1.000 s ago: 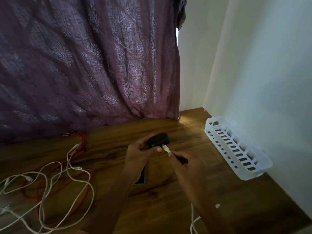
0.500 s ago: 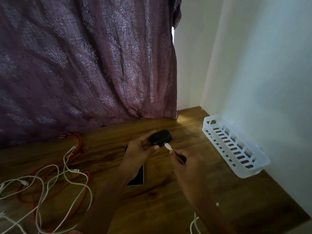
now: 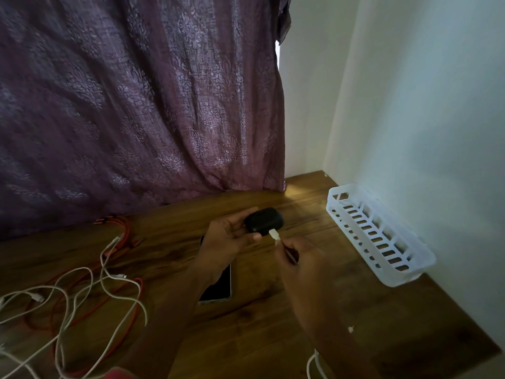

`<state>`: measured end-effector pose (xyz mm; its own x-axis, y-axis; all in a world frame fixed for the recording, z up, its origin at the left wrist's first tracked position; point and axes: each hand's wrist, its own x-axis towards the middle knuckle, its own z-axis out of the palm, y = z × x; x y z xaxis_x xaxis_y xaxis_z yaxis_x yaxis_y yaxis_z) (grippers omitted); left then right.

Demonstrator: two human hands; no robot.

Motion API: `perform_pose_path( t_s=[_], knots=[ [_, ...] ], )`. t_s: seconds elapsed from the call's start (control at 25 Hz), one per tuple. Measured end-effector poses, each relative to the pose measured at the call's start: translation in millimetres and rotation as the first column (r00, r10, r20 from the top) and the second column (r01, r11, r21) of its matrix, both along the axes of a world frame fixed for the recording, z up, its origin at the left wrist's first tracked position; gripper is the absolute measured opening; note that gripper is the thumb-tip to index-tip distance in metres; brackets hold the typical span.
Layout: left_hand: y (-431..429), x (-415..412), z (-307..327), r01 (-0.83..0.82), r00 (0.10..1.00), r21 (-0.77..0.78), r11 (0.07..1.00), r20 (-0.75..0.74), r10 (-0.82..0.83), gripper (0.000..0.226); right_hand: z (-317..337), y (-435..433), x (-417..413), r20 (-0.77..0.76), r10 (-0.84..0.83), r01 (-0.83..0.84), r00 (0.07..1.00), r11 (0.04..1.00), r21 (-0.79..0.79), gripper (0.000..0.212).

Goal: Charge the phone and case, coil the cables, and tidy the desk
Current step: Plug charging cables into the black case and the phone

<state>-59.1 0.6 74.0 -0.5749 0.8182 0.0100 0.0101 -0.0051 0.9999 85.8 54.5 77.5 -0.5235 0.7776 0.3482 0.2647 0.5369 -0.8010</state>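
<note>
One black, seemingly matte case [image 3: 263, 220] in left grip [image 3: 226, 242]; right grip [image 3: 303, 258] pinches white plug [image 3: 274, 234].

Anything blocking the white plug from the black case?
Nothing visible. The right hand pinches the white plug with its tip at the edge of the black case, which the left hand grips. The port itself cannot be seen.
</note>
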Motion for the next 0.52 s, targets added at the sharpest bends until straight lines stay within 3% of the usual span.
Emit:
perform_pose_path(
  t_s=[0.36,0.52],
  knots=[
    [11.8,6.0,-5.8,0.037,0.999,-0.057,0.998,-0.037,-0.039,0.056,-11.0,13.8,1.7,0.012,-0.052,0.053,0.999,0.999,-0.014,0.01],
    [23.0,10.2,-23.0,0.008,1.0,-0.077,0.997,-0.001,-0.008,0.055,-21.8,27.7,4.7,0.072,-0.067,0.079,0.995,0.98,-0.181,0.004]
  ],
)
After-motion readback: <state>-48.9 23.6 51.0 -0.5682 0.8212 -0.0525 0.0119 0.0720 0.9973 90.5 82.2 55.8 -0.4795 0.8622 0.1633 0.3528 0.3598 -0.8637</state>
